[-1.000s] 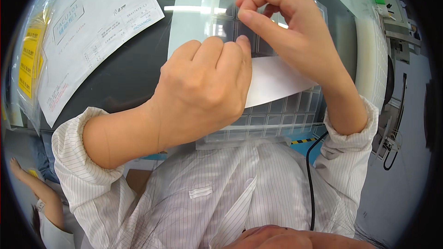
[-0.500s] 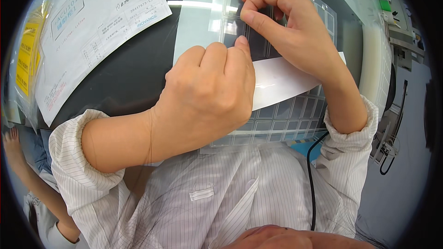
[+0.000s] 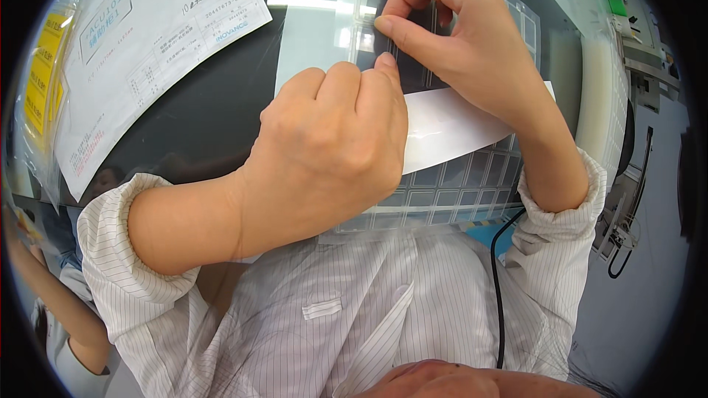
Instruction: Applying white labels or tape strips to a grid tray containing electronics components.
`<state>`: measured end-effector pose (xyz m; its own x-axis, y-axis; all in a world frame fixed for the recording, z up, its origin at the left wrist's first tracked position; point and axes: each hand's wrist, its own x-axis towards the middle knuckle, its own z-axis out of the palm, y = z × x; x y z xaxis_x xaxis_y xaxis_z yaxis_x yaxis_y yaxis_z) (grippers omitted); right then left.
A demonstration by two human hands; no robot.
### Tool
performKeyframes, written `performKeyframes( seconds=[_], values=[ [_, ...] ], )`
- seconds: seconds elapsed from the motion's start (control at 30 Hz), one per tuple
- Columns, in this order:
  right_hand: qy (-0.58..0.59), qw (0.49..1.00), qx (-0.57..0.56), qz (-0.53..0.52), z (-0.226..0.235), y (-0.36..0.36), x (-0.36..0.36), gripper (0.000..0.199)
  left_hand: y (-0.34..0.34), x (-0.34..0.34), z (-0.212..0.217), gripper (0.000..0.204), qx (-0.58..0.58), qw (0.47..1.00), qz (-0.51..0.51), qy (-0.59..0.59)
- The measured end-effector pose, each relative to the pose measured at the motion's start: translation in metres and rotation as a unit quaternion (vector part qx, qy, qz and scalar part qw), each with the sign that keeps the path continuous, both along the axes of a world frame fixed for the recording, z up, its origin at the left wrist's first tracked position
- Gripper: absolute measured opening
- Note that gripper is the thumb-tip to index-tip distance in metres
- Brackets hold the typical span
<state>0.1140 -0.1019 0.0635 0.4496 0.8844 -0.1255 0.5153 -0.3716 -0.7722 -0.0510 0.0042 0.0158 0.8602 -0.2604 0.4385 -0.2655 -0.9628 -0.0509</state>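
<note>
My left hand (image 3: 328,129) is closed, its thumb tip pressed against the curled forefinger; what it grips, if anything, is hidden. Just beyond it, my right hand (image 3: 468,44) bends over with thumb and forefinger brought together in a pinch. Anything between those fingertips is too small to make out. Both hands are above a clear plastic tray (image 3: 453,175) divided into small rectangular compartments. A glossy white strip (image 3: 450,121) lies across the tray, its left end hidden behind my left hand and its right part passing under my right wrist.
To the left, a printed white paper sheet (image 3: 158,51) rests on the dark work surface (image 3: 214,114), beside a clear bag with yellow labels (image 3: 44,77). A black cable (image 3: 495,280) hangs at my front. Another person's arm (image 3: 55,295) shows at lower left; equipment (image 3: 627,232) stands right.
My right hand has shifted slightly up and left, and my left hand has moved a little the same way. The other person's hand at lower left has changed position.
</note>
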Motion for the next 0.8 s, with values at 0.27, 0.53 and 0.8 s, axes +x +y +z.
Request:
performKeyframes(
  seconds=[0.27, 0.53, 0.8],
  values=[
    [-0.059, 0.876, 0.416, 0.236, -0.056, 0.01, 0.027, 0.01, 0.002, 0.001, -0.001, 0.036, -0.009, 1.0, 0.001, -0.004],
    [0.03, 0.967, 0.21, 0.139, -0.027, 0.011, 0.003, 0.009, 0.013, -0.005, -0.007, 0.036, 0.001, 1.0, 0.008, 0.003],
    [-0.193, 0.969, 0.15, 0.033, -0.05, -0.005, 0.008, 0.015, 0.005, 0.018, -0.011, 0.01, 0.01, 0.997, -0.01, -0.072]
  ],
)
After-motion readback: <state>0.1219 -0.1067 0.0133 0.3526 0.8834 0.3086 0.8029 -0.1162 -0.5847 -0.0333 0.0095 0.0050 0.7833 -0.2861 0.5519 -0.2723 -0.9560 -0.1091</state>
